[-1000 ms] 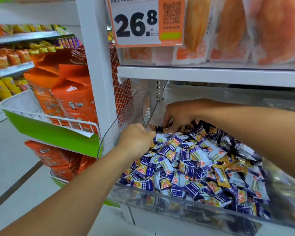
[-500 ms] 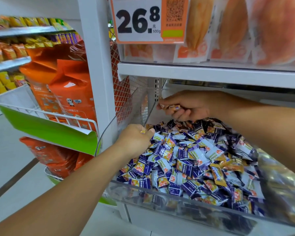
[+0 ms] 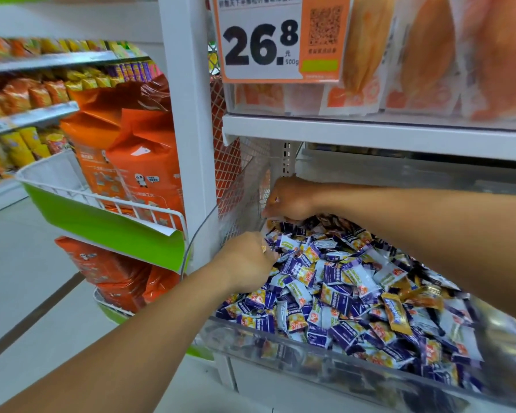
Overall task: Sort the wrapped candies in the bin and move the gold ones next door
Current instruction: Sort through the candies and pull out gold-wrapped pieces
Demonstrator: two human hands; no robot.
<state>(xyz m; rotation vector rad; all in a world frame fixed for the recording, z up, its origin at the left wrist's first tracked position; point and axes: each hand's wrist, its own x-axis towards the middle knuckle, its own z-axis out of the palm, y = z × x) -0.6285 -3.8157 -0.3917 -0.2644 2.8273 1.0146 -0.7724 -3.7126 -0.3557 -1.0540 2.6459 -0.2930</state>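
Note:
A clear plastic bin [image 3: 310, 363] on the lower shelf holds a heap of purple, white and yellow wrapped candies [image 3: 334, 281]. A few gold candies [image 3: 396, 315] lie among them toward the right. My left hand [image 3: 247, 262] hovers as a fist over the bin's left edge, and a gold wrapper shows between its curled fingers. My right hand [image 3: 291, 199] is at the bin's back left corner, knuckles up, fingertips down on the pile. Its fingers curl round a small candy of which only a purple speck shows.
A white shelf upright [image 3: 188, 129] stands just left of the bin, with a wire mesh side panel [image 3: 238, 186] against it. A shelf board [image 3: 370, 135] with a 26.8 price sign [image 3: 268, 40] hangs low over the bin. Orange bags [image 3: 143, 162] fill a wire basket at left.
My right hand rose off the pile pinching a candy, then dropped back down toward the bin's back left corner. My left hand stayed clenched in nearly the same spot.

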